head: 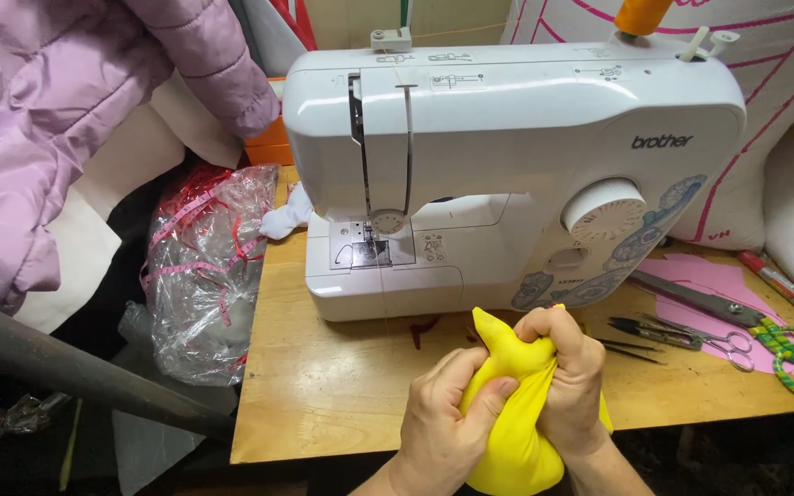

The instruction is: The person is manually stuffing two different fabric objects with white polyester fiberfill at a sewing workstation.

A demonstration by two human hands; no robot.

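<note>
Both hands, left hand and right hand, squeeze the yellow fabric piece between them, before the sewing machine.

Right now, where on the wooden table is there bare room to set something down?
Bare wood lies on the table front left, between the sewing machine base, the plastic bag and the left hand. The right side is crowded with scissors, tweezers and pink paper.

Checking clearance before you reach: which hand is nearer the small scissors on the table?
Right. The right hand grips the yellow fabric just left of the small scissors; the left hand is farther left.
</note>
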